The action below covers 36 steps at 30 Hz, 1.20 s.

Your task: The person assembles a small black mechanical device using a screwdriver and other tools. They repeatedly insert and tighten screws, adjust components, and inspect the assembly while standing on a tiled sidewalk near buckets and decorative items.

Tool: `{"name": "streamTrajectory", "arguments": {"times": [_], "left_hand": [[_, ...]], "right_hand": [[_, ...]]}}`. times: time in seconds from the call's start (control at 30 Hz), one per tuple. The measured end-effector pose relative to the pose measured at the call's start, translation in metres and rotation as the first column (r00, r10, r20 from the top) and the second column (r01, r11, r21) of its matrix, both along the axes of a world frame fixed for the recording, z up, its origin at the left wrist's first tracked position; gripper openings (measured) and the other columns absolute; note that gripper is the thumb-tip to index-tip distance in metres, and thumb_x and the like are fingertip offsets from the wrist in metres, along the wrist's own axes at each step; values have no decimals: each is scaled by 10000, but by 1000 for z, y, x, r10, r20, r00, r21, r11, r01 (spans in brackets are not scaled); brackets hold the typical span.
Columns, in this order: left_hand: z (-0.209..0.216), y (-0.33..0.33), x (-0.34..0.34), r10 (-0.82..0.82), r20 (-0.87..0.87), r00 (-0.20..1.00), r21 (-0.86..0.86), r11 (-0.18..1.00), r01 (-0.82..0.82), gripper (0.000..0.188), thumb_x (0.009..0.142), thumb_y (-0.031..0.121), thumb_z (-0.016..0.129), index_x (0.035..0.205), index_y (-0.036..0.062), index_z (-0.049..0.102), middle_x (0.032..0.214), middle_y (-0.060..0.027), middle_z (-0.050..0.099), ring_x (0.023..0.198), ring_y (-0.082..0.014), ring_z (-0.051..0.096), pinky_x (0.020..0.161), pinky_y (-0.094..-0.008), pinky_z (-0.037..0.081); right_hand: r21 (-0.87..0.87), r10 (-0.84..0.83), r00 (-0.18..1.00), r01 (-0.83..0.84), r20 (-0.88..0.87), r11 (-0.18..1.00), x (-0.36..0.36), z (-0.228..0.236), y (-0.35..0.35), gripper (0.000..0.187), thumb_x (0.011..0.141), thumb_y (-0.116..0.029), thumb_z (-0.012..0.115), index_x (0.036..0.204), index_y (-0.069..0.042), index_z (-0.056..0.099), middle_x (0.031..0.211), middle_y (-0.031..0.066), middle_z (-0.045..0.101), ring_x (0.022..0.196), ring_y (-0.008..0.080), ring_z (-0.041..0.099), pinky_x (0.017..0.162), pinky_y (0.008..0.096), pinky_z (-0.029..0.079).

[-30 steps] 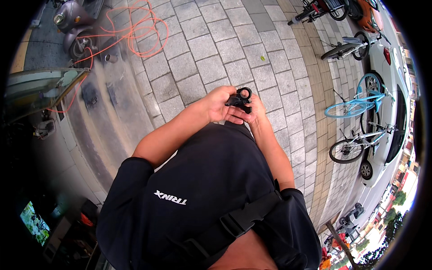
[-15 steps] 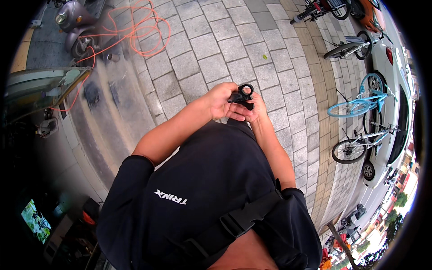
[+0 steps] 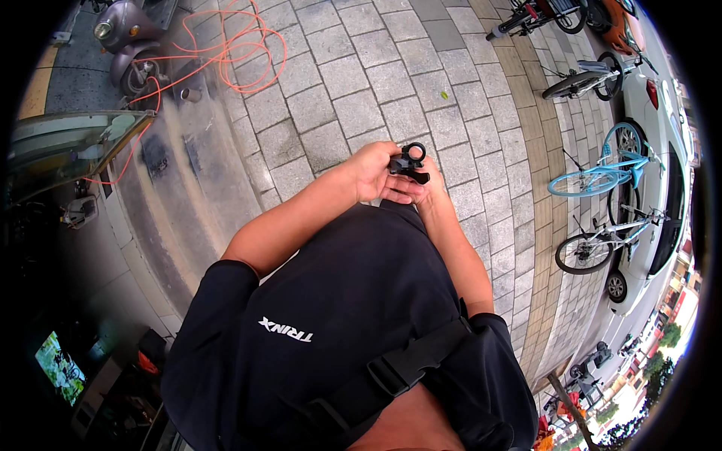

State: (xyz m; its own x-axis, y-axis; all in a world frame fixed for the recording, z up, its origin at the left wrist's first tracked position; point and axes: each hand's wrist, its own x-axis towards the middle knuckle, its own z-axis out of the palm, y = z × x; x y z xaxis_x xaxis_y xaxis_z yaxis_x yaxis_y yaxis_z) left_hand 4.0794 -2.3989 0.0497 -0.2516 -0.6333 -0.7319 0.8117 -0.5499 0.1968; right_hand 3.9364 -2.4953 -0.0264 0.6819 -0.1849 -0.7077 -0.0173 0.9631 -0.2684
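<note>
A small black bicycle shifter with a round open clamp ring is held in front of my body. My left hand pinches it from the left, with the thumb on its near-left edge and the other fingers curled below. From the right, my right hand closes around its other side, and part of that hand is hidden behind the shifter. The ring stands on the far side of the part, and a short lever points toward my right palm.
Grey paving stones lie below my hands. Concrete steps run along the left, near an orange hose and a parked scooter. On the right stand a light-blue bicycle, other bikes and a white car.
Both hands and the shifter have shifted slightly to the right. The grip on it looks the same.
</note>
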Motion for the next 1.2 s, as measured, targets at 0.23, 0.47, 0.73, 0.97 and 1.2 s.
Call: {"name": "streamTrajectory", "arguments": {"times": [0.23, 0.47, 0.73, 0.97, 1.2], "left_hand": [[1, 0, -2, -36, 20, 999, -17, 999, 36, 488, 1079, 348, 275, 1217, 49, 635, 1175, -134, 751, 1016, -334, 751, 906, -522, 586], [2, 3, -2, -45, 47, 998, -4, 999, 45, 458, 1071, 352, 312, 1200, 77, 655, 1175, -122, 752, 1007, -307, 747, 881, -511, 584], [0, 5, -1, -30, 31, 999, -31, 999, 30, 431, 1067, 337, 326, 1223, 87, 640, 1188, -133, 745, 1013, -322, 745, 870, -515, 587], [-2, 8, 1, -34, 49, 998, -51, 998, 36, 432, 1068, 368, 343, 1205, 89, 644, 1152, -128, 744, 1001, -336, 751, 837, -512, 593], [-18, 17, 14, -11, 5, 1000, -157, 988, 12, 436, 1048, 407, 411, 1182, 78, 665, 1076, -92, 753, 989, -325, 755, 798, -488, 612]], "right_hand": [[0, 11, 997, -11, -77, 1000, -3, -21, 3, 343, 871, -304, 713, 974, 20, 671, 850, 157, 710, 676, 268, 696, 541, 372, 611], [-56, 11, 998, -14, -62, 998, -1, -40, 7, 345, 915, -320, 665, 969, 20, 667, 854, 158, 707, 673, 263, 699, 528, 374, 609], [-1, 42, 998, -42, -38, 999, 1, -47, 7, 284, 973, -281, 581, 953, -13, 672, 834, 146, 708, 663, 261, 702, 489, 379, 590], [-12, -84, 993, 83, -88, 996, 13, -5, 9, 201, 963, -234, 632, 933, -36, 655, 813, 117, 691, 671, 248, 695, 503, 370, 597], [-143, -52, 993, 37, -103, 989, 12, -25, -15, 171, 963, -198, 659, 909, -41, 620, 738, 58, 608, 488, 131, 502, 348, 261, 357]]}}
